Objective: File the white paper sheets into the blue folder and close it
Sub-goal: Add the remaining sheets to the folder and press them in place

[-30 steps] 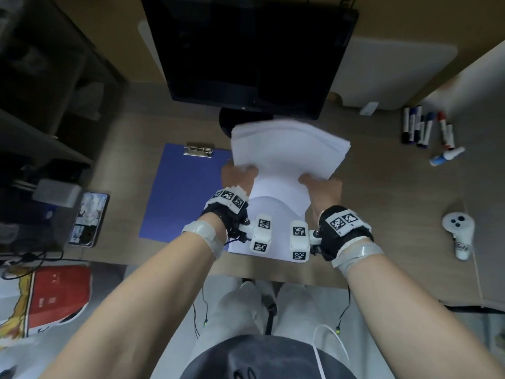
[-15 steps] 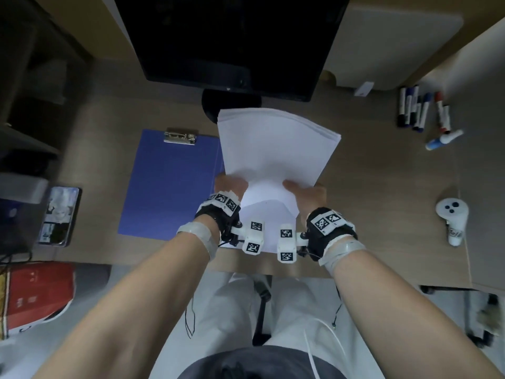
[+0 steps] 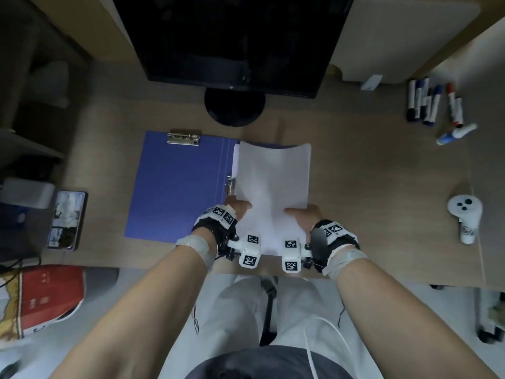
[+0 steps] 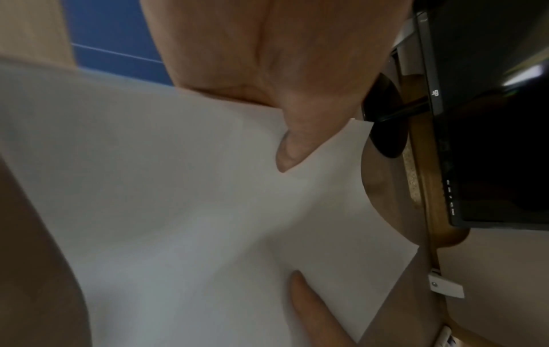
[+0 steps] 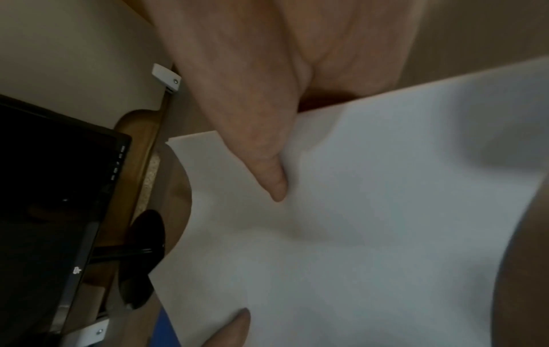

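— What's the person holding over the desk (image 3: 369, 187)?

— A stack of white paper sheets (image 3: 273, 181), both hands on its near end. The left hand (image 3: 235, 212) pinches the left edge, thumb on top and fingers underneath; the right hand (image 3: 303, 216) does the same on the right edge. From the left wrist view you can see the thumb pressed flat on the top sheet (image 4: 208, 187) and the other hand's thumb tip lower down. The right wrist view shows the same thing mirrored, the thumb dimpling the paper (image 5: 371, 211).

— And the folder?

— The blue folder (image 3: 180, 187) lies open and flat on the desk, to the left of centre. A metal clip (image 3: 183, 138) sits at the far edge of its left panel. The sheets hang over the right panel, covering most of it; a thin strip of blue shows past their far edge. The stack bows a little, its far end curved. Whether it rests on the panel or floats just above it, I cannot tell.

— Anything else about?

— A dark monitor (image 3: 235, 39) on its round stand behind the folder, a cluster of markers (image 3: 431, 105) far right, a white controller (image 3: 466, 217) near the right edge, and a phone (image 3: 67, 220) off to the left.
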A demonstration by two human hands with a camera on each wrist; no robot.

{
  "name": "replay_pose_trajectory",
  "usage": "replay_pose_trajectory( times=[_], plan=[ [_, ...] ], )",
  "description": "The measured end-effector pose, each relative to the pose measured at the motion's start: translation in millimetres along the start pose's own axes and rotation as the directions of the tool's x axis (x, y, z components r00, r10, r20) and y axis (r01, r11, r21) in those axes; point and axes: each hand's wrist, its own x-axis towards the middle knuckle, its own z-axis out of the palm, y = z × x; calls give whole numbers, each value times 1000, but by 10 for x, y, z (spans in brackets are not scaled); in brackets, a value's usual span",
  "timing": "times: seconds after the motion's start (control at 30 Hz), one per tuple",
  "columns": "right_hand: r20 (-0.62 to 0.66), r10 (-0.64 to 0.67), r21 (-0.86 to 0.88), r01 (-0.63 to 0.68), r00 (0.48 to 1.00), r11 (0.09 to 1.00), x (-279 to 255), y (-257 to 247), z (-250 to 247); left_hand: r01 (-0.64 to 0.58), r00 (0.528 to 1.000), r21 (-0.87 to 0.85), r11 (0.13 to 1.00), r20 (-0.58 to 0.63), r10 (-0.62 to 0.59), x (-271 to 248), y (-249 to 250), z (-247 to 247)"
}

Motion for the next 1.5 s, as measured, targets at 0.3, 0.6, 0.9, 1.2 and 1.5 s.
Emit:
replay_pose_trajectory(
  times=[0.3, 0.6, 0.9, 1.2, 1.5],
  plan=[
    [-64, -163, -44, 161, 984, 986, -224, -103, 81, -40, 999, -234, 971, -39, 32, -176, -36, -226],
    [284, -151, -192, 211, 947, 958, -253, -502, 860, -18, 968, -33, 999, -251, 9, -65, -475, -1014],
    [302, -51, -256, 133, 952, 958, -93, -681, 1481, 4, 947, 19, 1000, -322, 3, -85, -882, -1706],
    [84, -233, -391, 247, 969, 887, 97, -1374, 2177, 83, 981, 23, 996, -179, -77, 451, -1070, -2312],
    [0, -312, -619, 244, 950, 746, 165, -1588, 2747, 273, 962, 54, 961, -21, -272, 760, -1036, -2536]
  ],
)
